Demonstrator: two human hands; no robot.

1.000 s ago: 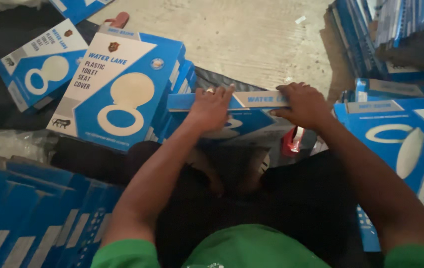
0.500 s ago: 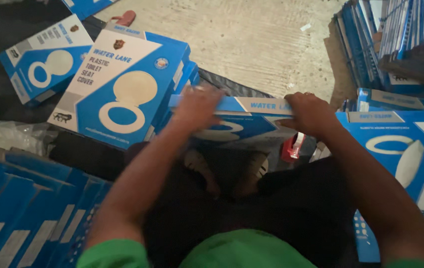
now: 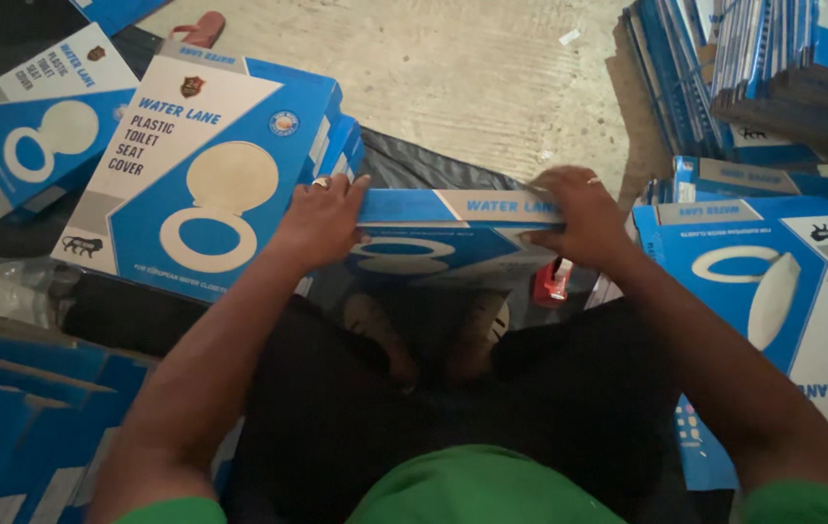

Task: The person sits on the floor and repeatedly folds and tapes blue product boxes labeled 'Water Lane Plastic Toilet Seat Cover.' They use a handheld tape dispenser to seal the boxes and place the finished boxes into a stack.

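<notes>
Both hands, left hand (image 3: 322,221) and right hand (image 3: 577,225), are closed on the ends of a blue box (image 3: 453,228) over the lap (top flap looks unsealed). Finished boxes (image 3: 205,170) sit just left; flat cartons (image 3: 16,408) near the left elbow remain.

Daylight is falling on the concrete floor (image 3: 453,78) ahead of you, leaving it pale and slightly washed out. Your own body is casting deep shadow over your lap and feet, where detail is sinking into near-black. The blue box (image 3: 453,233) under your hands is staying fairly sharp. Lower corners are looking soft and dim, and straight edges are bending slightly toward the frame's sides.
</notes>
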